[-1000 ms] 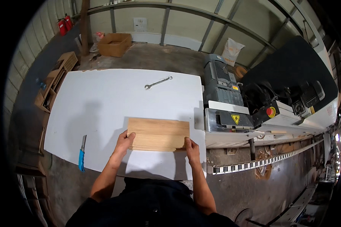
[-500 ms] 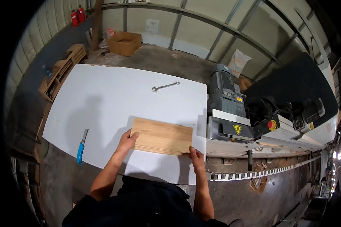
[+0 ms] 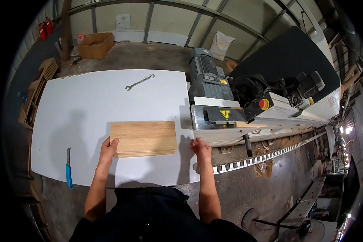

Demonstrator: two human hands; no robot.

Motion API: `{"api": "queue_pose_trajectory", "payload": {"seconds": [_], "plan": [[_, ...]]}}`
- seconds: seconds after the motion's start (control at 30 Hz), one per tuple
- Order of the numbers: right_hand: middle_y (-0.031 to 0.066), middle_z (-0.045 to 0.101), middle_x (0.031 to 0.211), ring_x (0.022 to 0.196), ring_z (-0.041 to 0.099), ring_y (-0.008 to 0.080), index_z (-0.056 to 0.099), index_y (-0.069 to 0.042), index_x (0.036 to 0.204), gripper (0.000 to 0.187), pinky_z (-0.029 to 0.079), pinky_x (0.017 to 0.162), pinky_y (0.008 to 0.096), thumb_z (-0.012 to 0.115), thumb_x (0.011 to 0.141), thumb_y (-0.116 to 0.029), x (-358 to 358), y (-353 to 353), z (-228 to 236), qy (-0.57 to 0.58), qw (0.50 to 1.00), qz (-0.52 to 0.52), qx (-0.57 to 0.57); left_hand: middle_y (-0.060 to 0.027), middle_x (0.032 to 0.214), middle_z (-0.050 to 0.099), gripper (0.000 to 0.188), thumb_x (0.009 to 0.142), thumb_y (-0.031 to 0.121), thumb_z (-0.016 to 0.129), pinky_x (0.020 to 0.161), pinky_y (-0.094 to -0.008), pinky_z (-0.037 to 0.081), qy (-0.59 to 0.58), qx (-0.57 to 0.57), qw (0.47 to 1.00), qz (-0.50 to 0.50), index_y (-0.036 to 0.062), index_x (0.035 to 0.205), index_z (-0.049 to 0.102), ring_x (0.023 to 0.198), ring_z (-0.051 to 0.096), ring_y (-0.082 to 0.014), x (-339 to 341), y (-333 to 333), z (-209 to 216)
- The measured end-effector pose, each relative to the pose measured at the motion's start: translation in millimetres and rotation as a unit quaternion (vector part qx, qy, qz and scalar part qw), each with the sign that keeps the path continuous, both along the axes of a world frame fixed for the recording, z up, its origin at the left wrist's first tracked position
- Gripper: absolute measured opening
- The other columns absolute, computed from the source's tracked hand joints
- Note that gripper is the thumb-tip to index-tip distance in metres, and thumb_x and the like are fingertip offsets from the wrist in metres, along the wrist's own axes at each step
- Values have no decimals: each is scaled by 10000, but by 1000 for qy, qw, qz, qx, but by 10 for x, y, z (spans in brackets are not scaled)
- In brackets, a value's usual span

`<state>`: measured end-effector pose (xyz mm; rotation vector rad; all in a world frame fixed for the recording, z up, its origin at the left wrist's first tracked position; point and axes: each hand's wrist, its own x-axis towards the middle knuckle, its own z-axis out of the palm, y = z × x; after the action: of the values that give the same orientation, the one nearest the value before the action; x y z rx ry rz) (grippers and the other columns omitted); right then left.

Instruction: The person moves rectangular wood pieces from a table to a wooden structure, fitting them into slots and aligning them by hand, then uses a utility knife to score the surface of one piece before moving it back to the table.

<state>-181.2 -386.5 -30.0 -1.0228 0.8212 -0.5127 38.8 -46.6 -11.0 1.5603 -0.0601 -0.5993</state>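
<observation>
A stack of thin light-brown wooden boards (image 3: pixel 143 138) lies on a white tabletop (image 3: pixel 88 92) right in front of me. My left hand (image 3: pixel 107 150) grips its left end, thumb on top and fingers at the side and beneath. Past the stack's right end, my right hand (image 3: pixel 201 149) is held clear of the wood, over the table's right edge beside the machine. Its fingers are loosely bent and apart, with nothing visible in them.
A blue-handled knife (image 3: pixel 69 171) lies at the table's front left, a wrench (image 3: pixel 140 82) toward the back. On the right stands a machine with a grey motor (image 3: pixel 207 74), a red stop button (image 3: pixel 263 104) and a light wood strip (image 3: pixel 248 125) at its edge. A pedestal fan (image 3: pixel 304 228) is lower right.
My right hand has let go of the stack's right end and moved off to the right. My left hand stays on the left end. The view has turned rightward, toward the machine.
</observation>
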Motion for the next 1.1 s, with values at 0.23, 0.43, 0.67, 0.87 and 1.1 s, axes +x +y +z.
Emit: {"api": "queue_pose_trajectory", "payload": {"seconds": [0.23, 0.43, 0.67, 0.87, 1.1], "plan": [[36, 617, 768, 728, 617, 177, 548, -70, 894, 318, 475, 592, 264, 582, 901, -386, 33, -596, 156, 0, 984, -174, 49, -74, 1077, 624, 356, 922, 178, 558, 842, -274, 441, 12, 5, 1000, 6, -7, 1224, 534, 951, 563, -133, 5, 17, 7], [16, 585, 690, 646, 624, 204, 545, -78, 864, 417, 485, 518, 279, 640, 831, -483, 179, -877, 176, 61, 968, -228, 81, -66, 1048, 629, 335, 917, 184, 561, 834, -278, 438, 11, 13, 1000, 4, -16, 1185, 548, 940, 564, -124, 18, 25, 42], [49, 587, 650, 581, 638, 189, 547, -28, 779, 275, 478, 461, 247, 671, 852, -262, 280, -699, 170, 15, 984, -168, 56, -162, 1203, 556, 509, 879, 184, 603, 926, -294, 413, -156, 107, 979, 82, -40, 1302, 430, 1052, 553, -227, -70, -53, 75], [92, 587, 666, 594, 638, 199, 536, -13, 780, 141, 471, 461, 247, 598, 877, -95, 320, -298, 325, 53, 982, -175, 52, -190, 1188, 545, 477, 851, 122, 613, 862, -302, 461, -395, 118, 908, 71, -23, 1276, 452, 1044, 564, -263, -431, -387, 514], [81, 619, 763, 659, 633, 205, 583, -19, 884, 28, 494, 583, 307, 586, 861, -35, 141, 681, 461, -32, 990, -37, 130, -77, 986, 609, 337, 883, 134, 609, 756, -256, 469, -96, -87, 975, -179, -38, 1161, 527, 869, 558, -115, -845, -941, 712]]}}
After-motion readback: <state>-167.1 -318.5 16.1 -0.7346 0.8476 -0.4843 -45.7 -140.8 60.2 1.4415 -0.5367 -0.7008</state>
